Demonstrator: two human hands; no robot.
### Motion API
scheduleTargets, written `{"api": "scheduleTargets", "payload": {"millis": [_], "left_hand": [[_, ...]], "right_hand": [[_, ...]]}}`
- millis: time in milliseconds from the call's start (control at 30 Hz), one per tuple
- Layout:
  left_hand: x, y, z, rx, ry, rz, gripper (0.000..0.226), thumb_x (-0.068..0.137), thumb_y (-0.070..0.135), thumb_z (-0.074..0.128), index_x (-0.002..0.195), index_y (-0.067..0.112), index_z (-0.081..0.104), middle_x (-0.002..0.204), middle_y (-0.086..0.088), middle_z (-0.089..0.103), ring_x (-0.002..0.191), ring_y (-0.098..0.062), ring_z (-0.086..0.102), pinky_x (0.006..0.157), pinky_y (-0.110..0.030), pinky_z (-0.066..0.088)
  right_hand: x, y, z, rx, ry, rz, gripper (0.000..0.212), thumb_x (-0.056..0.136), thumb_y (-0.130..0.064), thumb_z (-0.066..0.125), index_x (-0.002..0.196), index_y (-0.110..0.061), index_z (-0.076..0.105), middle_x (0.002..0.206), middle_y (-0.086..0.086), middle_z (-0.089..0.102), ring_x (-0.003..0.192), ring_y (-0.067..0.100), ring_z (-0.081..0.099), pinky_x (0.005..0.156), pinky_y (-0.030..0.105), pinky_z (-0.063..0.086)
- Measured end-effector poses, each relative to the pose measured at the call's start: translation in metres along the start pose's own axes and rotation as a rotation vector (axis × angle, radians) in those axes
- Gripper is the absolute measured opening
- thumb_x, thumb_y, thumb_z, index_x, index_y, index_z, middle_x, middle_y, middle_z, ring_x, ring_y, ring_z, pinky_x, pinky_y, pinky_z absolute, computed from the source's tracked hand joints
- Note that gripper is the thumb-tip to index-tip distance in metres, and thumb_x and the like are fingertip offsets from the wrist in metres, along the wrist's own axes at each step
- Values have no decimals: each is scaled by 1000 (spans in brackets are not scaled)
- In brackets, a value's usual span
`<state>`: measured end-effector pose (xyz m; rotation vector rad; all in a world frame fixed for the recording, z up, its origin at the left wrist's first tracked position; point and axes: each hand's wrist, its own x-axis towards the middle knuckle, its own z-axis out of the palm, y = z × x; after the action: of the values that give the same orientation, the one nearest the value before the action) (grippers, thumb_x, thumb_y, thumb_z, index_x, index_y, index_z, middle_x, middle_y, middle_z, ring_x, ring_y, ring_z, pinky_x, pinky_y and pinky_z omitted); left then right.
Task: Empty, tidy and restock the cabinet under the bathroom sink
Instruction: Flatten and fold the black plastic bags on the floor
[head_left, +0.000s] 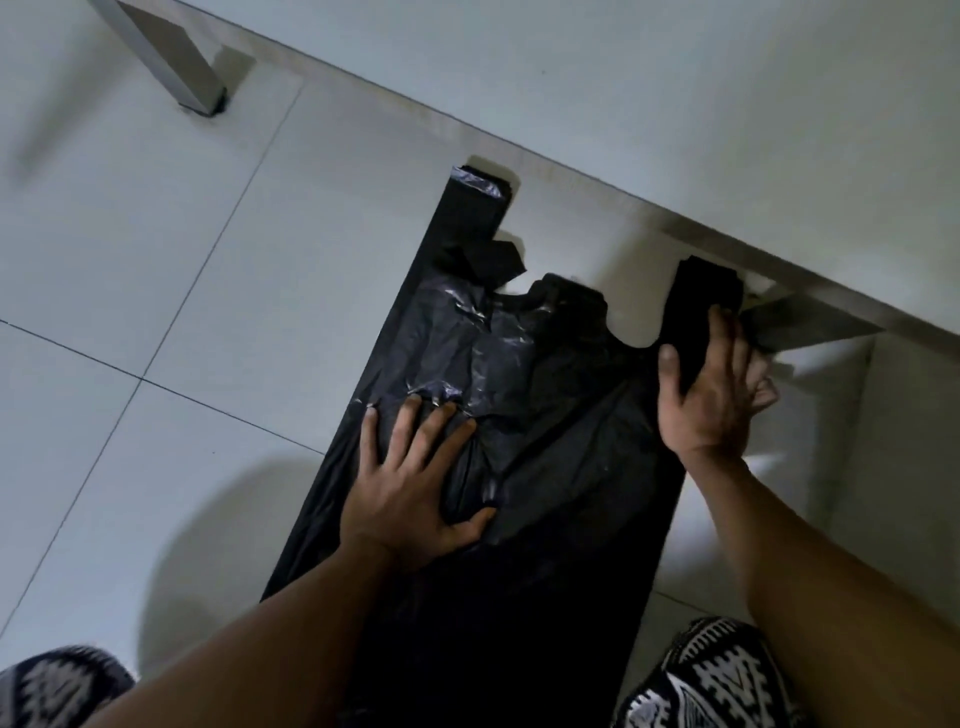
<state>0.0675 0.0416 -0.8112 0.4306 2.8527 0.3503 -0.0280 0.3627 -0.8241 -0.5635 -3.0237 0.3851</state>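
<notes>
Bottom edge cuts off the black bag (571, 441).

Glossy (crinkled) black plastic bag (545, 415)
</notes>
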Motion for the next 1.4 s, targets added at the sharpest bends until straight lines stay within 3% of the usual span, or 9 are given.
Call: {"api": "scheduleTargets", "payload": {"millis": [333,433,600,733,900,1067,1200,1267,1400], "left_hand": [[3,-5,1,-6,-46,26,92,75,80,53,147,24,48,153,-5,44,148,-36,28,115,-70,16],[2,-5,2,-8,-70,20,93,74,81,52,148,25,47,154,-4,42,149,-35,27,115,-70,16],[3,-4,3,-12,-93,4,93,74,84,47,148,28,45,155,-1,40,150,-34,22,114,-69,18],[3,-5,4,-6,-82,-2,94,73,85,46,149,29,42,156,0,40,151,-33,20,115,-68,19],[1,-6,5,2,-70,6,93,75,84,45,150,29,40,155,-2,41,151,-33,21,114,-68,20],[3,-7,7,-20,-83,1,94,72,84,48,149,29,42,155,0,42,151,-32,21,113,-68,20],[2,-8,7,-33,-75,9,95,70,83,51,147,29,45,154,-1,43,150,-32,24,112,-68,21],[2,-8,8,-36,-63,14,94,70,82,52,147,29,46,154,-1,43,150,-32,24,112,-69,22],[3,-8,8,-20,-51,19,92,74,83,48,147,27,46,155,-2,42,150,-34,24,113,-69,19]], "right_hand": [[3,-9,2,36,38,67,72,94,-67,26,152,-25,31,146,14,42,125,36,40,103,53,29],[0,-6,1,181,71,50,67,96,-62,31,150,-22,34,147,15,43,129,35,40,106,53,31],[-12,-48,-16,259,325,-69,34,98,-36,51,117,-13,66,115,15,63,111,37,53,92,47,38],[-5,-148,-9,178,-4,-369,13,94,-34,57,102,-29,66,98,-6,65,100,22,55,89,38,29],[16,-203,21,-85,-251,-488,24,95,-24,53,116,-33,59,118,-1,51,116,26,43,93,45,28],[68,-231,26,-39,-231,-477,46,101,-29,41,146,-31,39,139,0,47,126,29,41,97,48,32],[70,-234,17,94,-29,-398,36,104,-35,38,129,-21,58,122,2,64,112,25,55,80,30,20],[39,-225,15,183,51,-541,30,100,-38,46,120,-24,64,116,-2,63,110,22,55,90,35,26],[-18,-198,36,17,-177,-842,32,98,-43,46,122,-28,62,124,-7,57,117,18,53,96,48,34]]}}
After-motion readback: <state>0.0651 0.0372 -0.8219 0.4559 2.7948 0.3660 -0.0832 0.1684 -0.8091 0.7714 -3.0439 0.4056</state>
